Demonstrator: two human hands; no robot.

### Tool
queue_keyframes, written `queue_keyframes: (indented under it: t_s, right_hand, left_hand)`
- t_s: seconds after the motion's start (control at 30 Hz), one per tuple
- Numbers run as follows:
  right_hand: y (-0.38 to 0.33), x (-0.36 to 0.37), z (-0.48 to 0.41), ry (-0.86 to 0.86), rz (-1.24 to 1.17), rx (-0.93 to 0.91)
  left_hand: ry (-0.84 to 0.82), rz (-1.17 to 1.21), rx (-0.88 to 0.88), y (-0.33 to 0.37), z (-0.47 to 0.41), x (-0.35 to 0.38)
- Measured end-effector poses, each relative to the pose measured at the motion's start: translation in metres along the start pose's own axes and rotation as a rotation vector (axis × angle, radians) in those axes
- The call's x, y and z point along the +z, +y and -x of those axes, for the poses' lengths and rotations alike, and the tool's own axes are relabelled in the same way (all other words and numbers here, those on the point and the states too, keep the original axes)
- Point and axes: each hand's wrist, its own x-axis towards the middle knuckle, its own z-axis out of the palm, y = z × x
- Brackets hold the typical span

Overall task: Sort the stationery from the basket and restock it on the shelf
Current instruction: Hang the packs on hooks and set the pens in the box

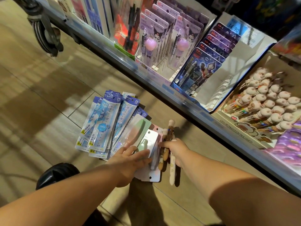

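Above the floor my left hand (130, 159) holds a fanned stack of stationery, with its fingers lying over the top cards. The stack has several blue 15 cm ruler packs (104, 121), pastel blister packs (140, 128) and a small silvery card (151, 137). Beside it my right hand (175, 150) grips a few character pens (171, 128). Its fingertips touch the right edge of the cards. The shelf (162, 88) runs diagonally just beyond both hands.
On the shelf stand purple Kuromi pen packs (153, 35), dark blue hero pen packs (200, 67) in a white display box (228, 62), and a box of plush-topped pens (268, 101). A cart wheel (47, 33) sits at upper left. A black shoe (57, 175) is below my left arm.
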Motion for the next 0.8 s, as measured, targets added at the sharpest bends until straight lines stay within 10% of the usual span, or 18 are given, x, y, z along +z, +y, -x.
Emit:
queue_keyframes:
  t_s: [0.8]
  right_hand:
    - [-0.011, 0.002, 0.007, 0.065, 0.227, -0.057]
  left_hand:
    - [-0.074, -0.033, -0.010, 0.002, -0.002, -0.007]
